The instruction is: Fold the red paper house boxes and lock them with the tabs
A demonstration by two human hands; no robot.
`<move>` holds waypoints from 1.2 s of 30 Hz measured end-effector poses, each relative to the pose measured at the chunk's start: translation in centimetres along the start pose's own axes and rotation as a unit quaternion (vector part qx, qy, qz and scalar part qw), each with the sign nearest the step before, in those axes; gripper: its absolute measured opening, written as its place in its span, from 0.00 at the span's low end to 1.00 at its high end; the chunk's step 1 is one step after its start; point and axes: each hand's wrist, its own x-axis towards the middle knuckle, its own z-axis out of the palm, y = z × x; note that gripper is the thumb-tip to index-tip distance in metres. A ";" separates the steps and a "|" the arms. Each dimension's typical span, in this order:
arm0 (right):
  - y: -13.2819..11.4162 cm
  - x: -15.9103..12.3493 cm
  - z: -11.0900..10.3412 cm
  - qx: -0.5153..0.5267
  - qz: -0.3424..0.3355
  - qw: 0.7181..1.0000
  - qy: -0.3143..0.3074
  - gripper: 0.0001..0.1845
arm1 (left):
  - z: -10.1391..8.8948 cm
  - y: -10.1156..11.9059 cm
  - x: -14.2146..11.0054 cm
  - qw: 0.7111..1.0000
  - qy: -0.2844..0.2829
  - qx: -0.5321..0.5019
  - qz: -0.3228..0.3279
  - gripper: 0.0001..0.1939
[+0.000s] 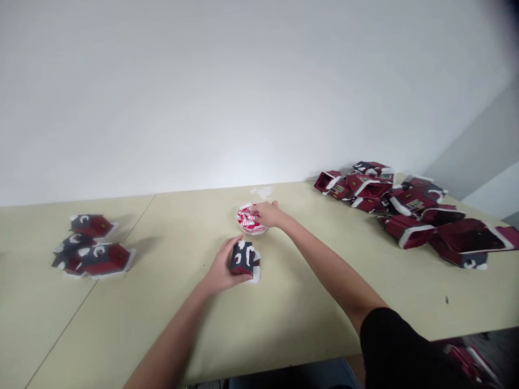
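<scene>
My left hand [222,268] grips a small folded card model of a house [244,259], with a dark grey snow-patched roof and red walls, and its white base rests on the table. My right hand [270,214] is over the rim of a round clear plastic bowl [252,229], its fingertips among the red-and-white paper pieces [247,219] inside. The hand hides the bowl's right side, and I cannot tell whether its fingers hold a piece.
Several similar card houses [94,226] stand at the left of the pale green table [190,329]. A large heap of red card houses [389,202] lies at the right against the white wall. More red card lies below the table edge at lower right [470,362].
</scene>
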 end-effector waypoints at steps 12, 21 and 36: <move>-2.3 -8.6 3.7 0.657 0.058 0.752 0.026 0.22 | 0.3 -0.2 0.1 0.979 0.177 -0.095 -0.040 0.40; -5.6 -10.7 5.8 0.720 0.116 0.681 0.059 0.22 | 1.2 0.0 -0.3 0.975 0.212 -0.062 0.038 0.41; -6.3 -11.9 6.6 0.703 0.089 0.699 0.097 0.19 | 1.6 0.7 0.0 0.972 0.188 -0.022 0.141 0.38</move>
